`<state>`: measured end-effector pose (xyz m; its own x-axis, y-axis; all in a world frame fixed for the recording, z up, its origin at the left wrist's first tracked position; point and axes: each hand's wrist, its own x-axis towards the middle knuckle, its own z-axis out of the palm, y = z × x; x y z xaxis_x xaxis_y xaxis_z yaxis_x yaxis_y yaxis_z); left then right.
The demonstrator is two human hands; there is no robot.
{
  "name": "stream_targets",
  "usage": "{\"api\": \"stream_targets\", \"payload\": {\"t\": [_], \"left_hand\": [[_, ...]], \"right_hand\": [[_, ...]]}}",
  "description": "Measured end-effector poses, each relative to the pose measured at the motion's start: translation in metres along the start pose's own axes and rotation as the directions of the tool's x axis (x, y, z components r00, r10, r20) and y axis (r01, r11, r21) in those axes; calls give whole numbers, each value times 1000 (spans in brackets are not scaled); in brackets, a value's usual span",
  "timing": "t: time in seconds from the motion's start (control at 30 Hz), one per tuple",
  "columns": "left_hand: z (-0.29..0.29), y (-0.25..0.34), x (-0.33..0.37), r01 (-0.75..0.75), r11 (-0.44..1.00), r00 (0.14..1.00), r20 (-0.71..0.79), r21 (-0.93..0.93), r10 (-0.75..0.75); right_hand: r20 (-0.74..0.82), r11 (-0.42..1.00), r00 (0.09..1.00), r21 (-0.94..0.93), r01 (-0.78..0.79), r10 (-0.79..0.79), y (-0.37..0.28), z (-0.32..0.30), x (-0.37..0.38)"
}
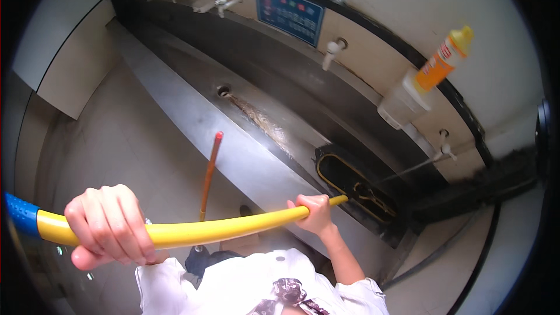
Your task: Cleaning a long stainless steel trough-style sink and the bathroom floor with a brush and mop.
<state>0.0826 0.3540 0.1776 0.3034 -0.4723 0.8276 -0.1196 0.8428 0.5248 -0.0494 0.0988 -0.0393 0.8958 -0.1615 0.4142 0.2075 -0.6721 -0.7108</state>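
The left hand [108, 227] has its grip clamped around a yellow handle [204, 230], near the end where a blue section [20, 214] begins at the far left. The right hand [315, 213] has its grip closed on the same handle further right, close to the long steel sink trough [192, 111]. The handle runs level across the near part of the scene, its right end reaching over the trough edge toward a dark object with a yellow rim [350, 181] lying inside. An orange-red stick [210, 172] stands against the trough front. A tap [446, 150] on the right sends a thin stream leftward. An orange bottle [443, 61] stands on the ledge above.
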Motion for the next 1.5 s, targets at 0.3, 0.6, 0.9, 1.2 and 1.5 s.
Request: {"api": "stream_targets", "payload": {"t": [0.3, 0.6, 0.9, 1.2, 1.5], "left_hand": [[-80, 76, 26, 24, 994, 998, 59, 104, -30], [-130, 148, 23, -97, 925, 994, -5, 368, 106], [-196, 136, -78, 472, 227, 879, -473, 852, -52], [-231, 57, -143, 431, -318, 851, -498, 845, -169], [-244, 30, -120, 378, -293, 900, -423, 878, -108]], "right_hand": [[28, 992, 993, 59, 112, -114, -43, 83, 81], [147, 890, 892, 238, 388, -428, -63, 206, 213], [444, 881, 810, -89, 465, -383, -50, 385, 374], [360, 903, 829, 199, 381, -429, -20, 502, 392], [314, 909, 854, 191, 371, -415, -13, 488, 403]]}}
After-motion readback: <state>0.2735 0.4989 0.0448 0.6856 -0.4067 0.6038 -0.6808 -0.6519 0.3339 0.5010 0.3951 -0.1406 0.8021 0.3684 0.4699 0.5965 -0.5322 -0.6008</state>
